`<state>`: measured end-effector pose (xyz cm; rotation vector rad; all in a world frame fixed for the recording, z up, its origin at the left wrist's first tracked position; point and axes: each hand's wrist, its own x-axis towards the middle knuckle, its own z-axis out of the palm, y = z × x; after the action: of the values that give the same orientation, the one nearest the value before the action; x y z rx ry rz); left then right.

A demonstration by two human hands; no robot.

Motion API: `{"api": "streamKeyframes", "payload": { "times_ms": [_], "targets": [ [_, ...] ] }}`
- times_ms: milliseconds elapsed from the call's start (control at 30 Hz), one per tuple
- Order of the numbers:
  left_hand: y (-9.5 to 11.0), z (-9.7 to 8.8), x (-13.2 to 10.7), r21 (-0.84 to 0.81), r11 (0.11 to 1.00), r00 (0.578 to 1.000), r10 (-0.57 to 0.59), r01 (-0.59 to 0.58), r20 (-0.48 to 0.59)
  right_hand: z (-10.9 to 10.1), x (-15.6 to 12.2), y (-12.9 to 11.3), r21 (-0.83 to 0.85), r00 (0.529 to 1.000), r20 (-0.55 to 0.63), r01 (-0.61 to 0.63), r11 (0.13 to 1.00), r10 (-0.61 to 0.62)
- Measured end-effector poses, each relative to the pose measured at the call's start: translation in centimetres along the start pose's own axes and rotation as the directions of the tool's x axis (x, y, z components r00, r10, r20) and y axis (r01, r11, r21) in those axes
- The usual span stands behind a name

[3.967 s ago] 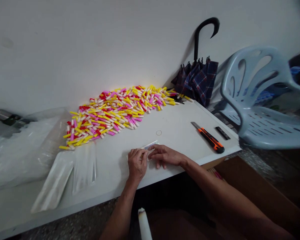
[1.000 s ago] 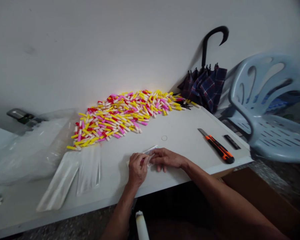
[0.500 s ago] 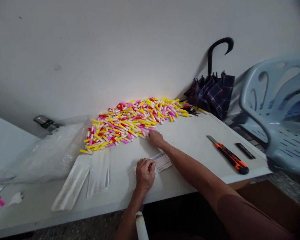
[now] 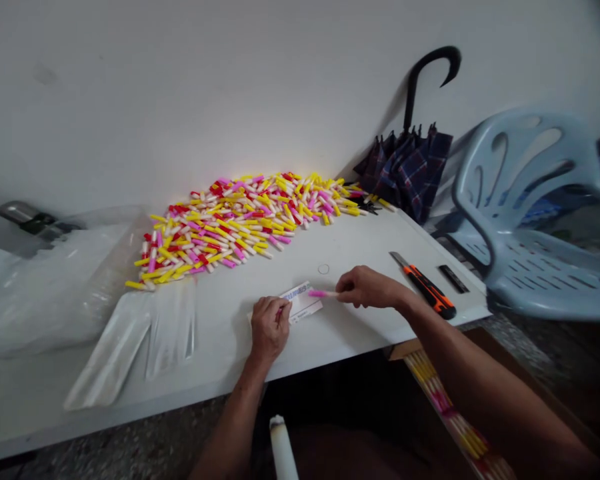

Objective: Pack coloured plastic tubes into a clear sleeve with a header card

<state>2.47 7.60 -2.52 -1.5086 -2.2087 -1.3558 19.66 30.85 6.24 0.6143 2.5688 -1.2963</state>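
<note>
Right hand (image 4: 367, 288) is pinching a small stick (image 4: 322, 293) just above the white table (image 4: 360, 250), pink end showing. Its long axis is lying left-right, with the pink end pointing at the clear printed packet (image 4: 303, 301). Left hand (image 4: 270, 327) is closed, pinching that packet's edge.

dim even light, soft shadows on the wall, wide-angle bending and blur at the edges

The left hand (image 4: 269, 327) is covering the near end of the small packet (image 4: 305, 303), whose print is showing too small to read. The right hand (image 4: 367, 288) is pinching the pink piece (image 4: 320, 293) and hiding one end of it. The grey chair (image 4: 530, 220) is running off the right edge. The box of packed rows (image 4: 450, 413) under the desk (image 4: 360, 247) is being cut off at the bottom.
</note>
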Motion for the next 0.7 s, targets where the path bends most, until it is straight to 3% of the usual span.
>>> {"api": "streamKeyframes", "payload": {
  "times_ms": [67,267,367,500,600,700],
  "targets": [
    [0.1,-0.1,0.0,0.001,1.000,1.000,0.010,-0.010,0.008,1.0,0.6,-0.9,-0.060,0.999,0.015,0.031,0.998,-0.030],
    [0.4,-0.3,0.1,-0.010,0.999,0.999,0.044,-0.044,0.032,5.6,4.4,-3.3,-0.179,0.975,-0.089,0.188,0.966,-0.206],
    [0.3,-0.2,0.2,-0.006,0.999,0.999,0.031,-0.031,0.012,6.9,4.8,-2.5,-0.095,0.955,-0.053,0.285,0.954,-0.291],
    [0.2,-0.2,0.2,-0.014,1.000,1.000,0.007,-0.006,0.023,6.6,4.4,-1.5,0.100,0.900,0.002,0.433,0.896,-0.436],
    [0.2,-0.2,0.2,-0.013,1.000,1.000,-0.004,0.004,0.020,6.6,4.2,-1.9,0.348,0.954,0.005,0.279,0.895,-0.299],
    [0.2,-0.2,0.1,0.025,1.000,0.999,0.012,-0.013,0.037,7.4,4.4,-3.0,0.544,0.970,0.142,0.090,0.834,-0.198]
  ]
}}
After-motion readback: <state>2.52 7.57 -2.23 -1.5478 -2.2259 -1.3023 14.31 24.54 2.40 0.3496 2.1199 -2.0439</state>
